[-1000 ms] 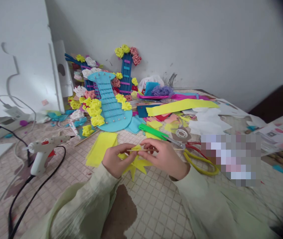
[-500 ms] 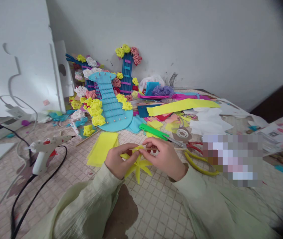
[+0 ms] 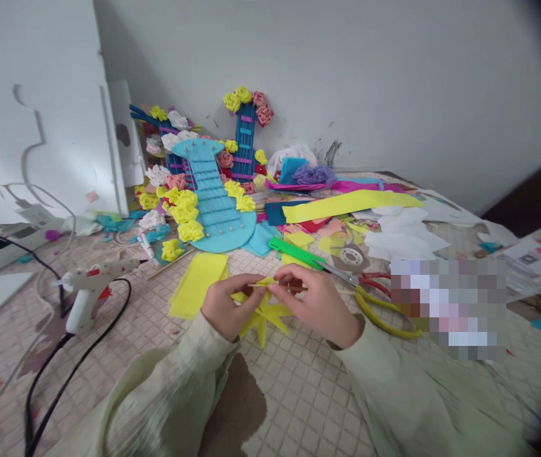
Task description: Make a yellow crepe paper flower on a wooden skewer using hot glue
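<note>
My left hand (image 3: 225, 306) and my right hand (image 3: 315, 303) meet over the tiled table, both pinched on a yellow paper piece (image 3: 265, 315) with pointed star-like tips hanging below. A thin wooden stick (image 3: 299, 289) lies across the paper under my right fingers. Just behind my left hand a flat yellow sheet (image 3: 198, 284) rests on the table. Pale green sleeves cover both arms.
A white glue gun (image 3: 90, 287) with a black cord stands at the left. Scissors (image 3: 370, 282) and a green tool (image 3: 294, 252) lie right of my hands. Blue guitar-shaped crafts (image 3: 216, 203) with paper flowers and coloured paper scraps (image 3: 347, 204) fill the back.
My right fingers have slid left along the stick toward my left hand. The yellow paper's points have turned slightly and hang lower.
</note>
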Demonstrator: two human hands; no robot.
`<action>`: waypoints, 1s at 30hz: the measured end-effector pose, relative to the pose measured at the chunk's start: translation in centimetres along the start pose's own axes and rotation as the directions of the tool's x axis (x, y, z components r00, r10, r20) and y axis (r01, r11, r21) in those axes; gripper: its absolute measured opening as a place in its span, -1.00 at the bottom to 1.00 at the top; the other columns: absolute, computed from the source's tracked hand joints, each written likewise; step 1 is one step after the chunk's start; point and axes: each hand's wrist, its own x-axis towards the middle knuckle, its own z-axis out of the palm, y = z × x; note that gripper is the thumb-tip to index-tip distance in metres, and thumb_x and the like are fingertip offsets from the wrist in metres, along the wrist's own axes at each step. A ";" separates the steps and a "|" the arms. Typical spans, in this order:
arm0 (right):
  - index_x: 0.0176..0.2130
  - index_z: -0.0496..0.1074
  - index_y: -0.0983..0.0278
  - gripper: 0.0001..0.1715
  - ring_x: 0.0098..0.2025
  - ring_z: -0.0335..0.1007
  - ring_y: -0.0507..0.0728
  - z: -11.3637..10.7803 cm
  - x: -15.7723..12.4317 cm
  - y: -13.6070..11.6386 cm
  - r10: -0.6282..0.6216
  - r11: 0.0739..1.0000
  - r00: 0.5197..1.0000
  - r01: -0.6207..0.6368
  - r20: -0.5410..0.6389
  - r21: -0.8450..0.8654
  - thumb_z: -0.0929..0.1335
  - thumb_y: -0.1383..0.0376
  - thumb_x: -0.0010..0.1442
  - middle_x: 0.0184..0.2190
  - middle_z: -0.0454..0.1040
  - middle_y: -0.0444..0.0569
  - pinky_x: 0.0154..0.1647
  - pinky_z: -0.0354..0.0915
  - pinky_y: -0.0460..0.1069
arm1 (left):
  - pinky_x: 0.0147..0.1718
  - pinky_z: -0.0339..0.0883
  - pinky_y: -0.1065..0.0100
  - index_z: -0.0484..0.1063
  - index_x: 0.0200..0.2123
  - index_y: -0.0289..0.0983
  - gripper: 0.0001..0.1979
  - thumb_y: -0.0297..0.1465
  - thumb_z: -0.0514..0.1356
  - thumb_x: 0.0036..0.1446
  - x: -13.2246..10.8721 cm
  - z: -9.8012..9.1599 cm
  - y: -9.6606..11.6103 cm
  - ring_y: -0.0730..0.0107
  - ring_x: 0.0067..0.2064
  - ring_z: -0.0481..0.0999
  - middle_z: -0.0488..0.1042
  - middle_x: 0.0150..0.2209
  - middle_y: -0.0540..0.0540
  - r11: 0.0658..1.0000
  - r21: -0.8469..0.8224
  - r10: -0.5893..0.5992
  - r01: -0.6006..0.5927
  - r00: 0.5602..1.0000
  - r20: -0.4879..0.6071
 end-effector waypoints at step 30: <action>-0.28 0.30 0.27 -0.82 -0.41 0.35 0.02 -0.3 0.2 -0.1 0.072 0.986 0.996 -0.064 -0.046 0.152 0.31 0.31 0.03 -0.47 0.39 -0.10 -0.40 0.31 -0.09 | -0.35 0.37 0.39 0.39 -0.23 -0.29 -0.69 -0.38 0.20 -0.14 -0.3 0.2 0.3 0.47 -0.42 0.43 0.41 -0.37 -0.05 0.982 -0.189 -0.008 -0.010 0.996 -0.094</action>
